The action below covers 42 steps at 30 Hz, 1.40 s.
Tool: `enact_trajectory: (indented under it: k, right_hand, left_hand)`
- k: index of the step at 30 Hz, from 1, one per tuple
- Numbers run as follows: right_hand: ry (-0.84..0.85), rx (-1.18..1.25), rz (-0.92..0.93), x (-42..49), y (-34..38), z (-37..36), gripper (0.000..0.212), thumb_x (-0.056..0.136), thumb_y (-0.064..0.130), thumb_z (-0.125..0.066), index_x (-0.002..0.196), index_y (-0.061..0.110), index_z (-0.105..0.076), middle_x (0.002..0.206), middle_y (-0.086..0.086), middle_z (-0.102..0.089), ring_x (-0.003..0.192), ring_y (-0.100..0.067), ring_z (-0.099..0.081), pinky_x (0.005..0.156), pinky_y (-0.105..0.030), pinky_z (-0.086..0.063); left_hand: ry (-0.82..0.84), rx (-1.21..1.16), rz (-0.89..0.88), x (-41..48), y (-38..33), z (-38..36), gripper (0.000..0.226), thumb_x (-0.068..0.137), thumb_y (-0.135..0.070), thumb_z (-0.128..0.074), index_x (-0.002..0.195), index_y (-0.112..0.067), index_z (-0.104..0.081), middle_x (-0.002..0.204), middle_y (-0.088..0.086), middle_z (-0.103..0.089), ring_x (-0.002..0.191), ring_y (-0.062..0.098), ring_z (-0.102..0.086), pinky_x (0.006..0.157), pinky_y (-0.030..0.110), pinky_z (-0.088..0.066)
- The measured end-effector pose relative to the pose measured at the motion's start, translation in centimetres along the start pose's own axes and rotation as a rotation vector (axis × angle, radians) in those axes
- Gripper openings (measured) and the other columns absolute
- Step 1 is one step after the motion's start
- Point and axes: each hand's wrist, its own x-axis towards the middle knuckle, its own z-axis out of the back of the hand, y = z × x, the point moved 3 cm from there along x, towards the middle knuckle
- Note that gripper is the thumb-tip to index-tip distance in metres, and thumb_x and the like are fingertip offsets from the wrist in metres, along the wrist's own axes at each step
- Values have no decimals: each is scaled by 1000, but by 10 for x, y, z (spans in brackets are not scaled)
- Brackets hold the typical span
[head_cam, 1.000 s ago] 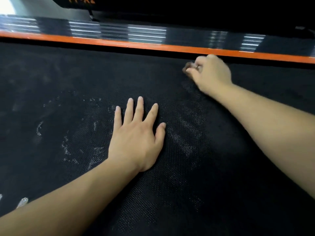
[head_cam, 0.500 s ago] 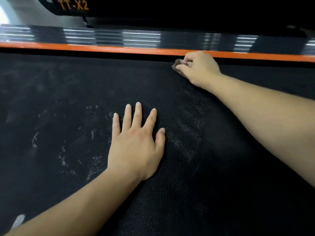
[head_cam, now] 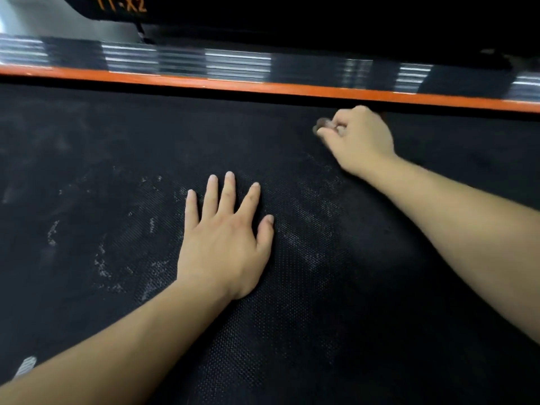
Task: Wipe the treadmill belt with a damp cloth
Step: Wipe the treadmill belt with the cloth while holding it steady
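Left grip (head_cam: 225,247): flat on the treadmill belt (head_cam: 87,159), palm down, near the middle of your view. Fingers straight and spread, apart, closed on nothing. Your forearm runs in from the lower left.

Right grip (head_cam: 359,138): farther out and to the right, near the belt's far edge, just short of the orange strip (head_cam: 263,87). Fingers curled under, clamped on the cloth (head_cam: 322,124).

Cloth: a small dark wad. Only a bit of it shows, sticking out past your thumb and forefinger on the left side of the fist. It is blurred. It sits low at the belt, but you cannot tell from here whether it is pressed to it.

Belt: black, fine dotted texture. Pale smears (head_cam: 102,258) lie to the left of your left grip, and a fainter pale patch (head_cam: 309,229) lies between your two arms.

Beyond the orange strip: a ribbed side rail (head_cam: 233,64) in black and silver bands. Above it, top left, orange lettering (head_cam: 121,2) reading TT-X2 on a dark housing.
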Motion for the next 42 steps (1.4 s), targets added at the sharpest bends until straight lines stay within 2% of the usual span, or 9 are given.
enact_trajectory:
  k: [6,11,15,19,24,28,32,37,42]
  right_hand:
    - [-62,-97,-160,1,-21,26,32,93,52,-56,95,22,-69,102,-5,-61,98,-31,-60,73,-34,-43]
    - [30,-117,181,-55,9,15,42,96,58,-49,83,20,-63,85,1,-44,81,-30,-55,64,-32,-36]
    - [-102,-134,-130,-42,-20,37,40,96,52,-50,95,17,-69,95,-9,-53,92,-35,-60,67,-33,-38]
    - [112,29,225,-104,26,19,29,94,49,-56,79,24,-61,85,1,-46,74,-21,-49,62,-30,-34]
    - [-42,-61,-31,-91,-7,38,31,96,48,-53,88,20,-64,90,-4,-45,86,-33,-57,64,-33,-37]
    - [154,103,266,-149,27,27,26,95,48,-53,81,27,-59,85,4,-42,72,-18,-50,58,-30,-40]
    - [-20,-99,19,-115,-4,45,29,97,49,-50,85,24,-59,94,-4,-47,81,-31,-57,62,-34,-42]
    - [135,75,327,-193,43,35,28,93,45,-58,84,20,-63,84,2,-44,66,-21,-49,57,-27,-34]
    - [-54,-32,-30,-158,-1,48,29,94,49,-55,89,21,-63,90,0,-42,79,-33,-57,69,-37,-45]
  left_hand:
    - [-4,-5,6,1,0,1,72,95,-64,-5,162,-37,-11,171,2,0,157,22,10,126,49,8]
    - [9,10,10,2,0,1,68,98,-62,-8,161,-37,-12,171,2,-2,157,22,9,126,49,6]
    - [7,8,11,1,-1,3,65,102,-61,-15,161,-36,-14,171,3,-2,157,22,9,126,49,6]
    - [20,-6,13,1,-1,4,65,101,-60,-16,161,-37,-14,171,3,-2,157,22,9,126,48,7]
    - [19,-17,17,1,-1,4,64,101,-60,-17,161,-38,-15,171,2,-3,157,21,9,126,47,8]
    - [6,-12,20,1,0,3,64,102,-60,-19,161,-38,-15,171,3,-3,157,21,7,126,47,7]
    - [13,-19,22,0,-1,2,62,102,-59,-20,161,-38,-16,171,2,-4,157,21,7,126,46,7]
    - [-8,-14,30,0,0,1,63,102,-59,-21,161,-37,-17,171,3,-5,157,21,6,126,46,7]
    - [8,-14,30,1,-1,1,62,103,-58,-22,161,-36,-18,171,4,-5,157,22,5,126,47,6]
